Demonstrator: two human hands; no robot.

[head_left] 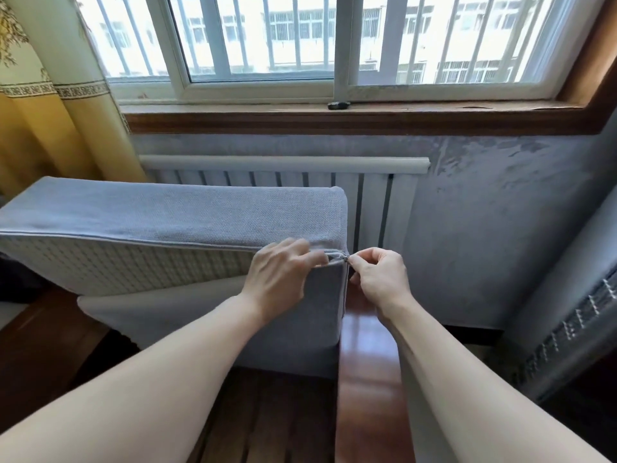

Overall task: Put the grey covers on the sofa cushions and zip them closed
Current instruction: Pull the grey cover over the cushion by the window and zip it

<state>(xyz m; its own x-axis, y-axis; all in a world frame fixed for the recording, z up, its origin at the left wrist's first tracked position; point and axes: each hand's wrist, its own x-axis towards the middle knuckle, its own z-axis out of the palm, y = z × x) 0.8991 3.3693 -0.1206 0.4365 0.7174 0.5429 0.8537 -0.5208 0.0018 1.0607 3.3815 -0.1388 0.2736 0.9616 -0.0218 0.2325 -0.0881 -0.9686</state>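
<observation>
Both hands meet at cover (187,215) corner: right hand (379,279) pinches zipper pull (346,258).

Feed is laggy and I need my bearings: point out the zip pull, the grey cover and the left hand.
zip pull (346,258), head view, on the small metal pull pinched by the right hand (379,279).
grey cover (187,208), head view, on its top face.
left hand (278,274), head view, on the back of the hand.

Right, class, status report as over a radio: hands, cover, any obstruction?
Left hand holds grey cover at seam. Right hand pinches zip pull at corner. Zip mostly open. Nothing in the way.
</observation>
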